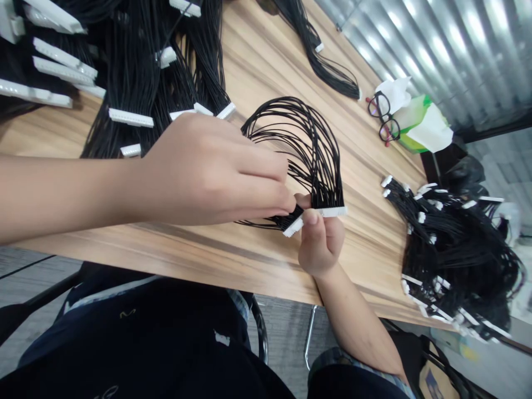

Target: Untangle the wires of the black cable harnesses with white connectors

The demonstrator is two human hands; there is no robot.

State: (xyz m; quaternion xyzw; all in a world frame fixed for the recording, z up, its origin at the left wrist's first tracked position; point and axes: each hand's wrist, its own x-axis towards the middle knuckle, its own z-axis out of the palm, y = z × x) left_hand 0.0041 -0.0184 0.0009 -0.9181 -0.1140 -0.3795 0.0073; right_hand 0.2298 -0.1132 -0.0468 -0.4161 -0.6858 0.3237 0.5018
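Here, over the near part of the wooden table (266,61), both hands work on one black wire harness (307,138) whose wires arch up in a loop and come back down to two white ends. The left hand (216,166) reaches in from the left with its fingers drawn close together, the tips pinched on the second connector (293,226) and the wires just behind it. The right hand (320,238) comes up from below the table edge, curled almost shut, its thumb pressed on the first connector (332,211) – the two connectors lie just beside each other, between the hands. A big heap of harnesses (137,83) with long white connectors covers the far left of the table, and a second heap (457,249) lies at the right edge, well apart from the hands. Further off lie a single harness bundle (328,66), a pair of glasses (384,117) and – just beside them – a green tissue pack (419,130).
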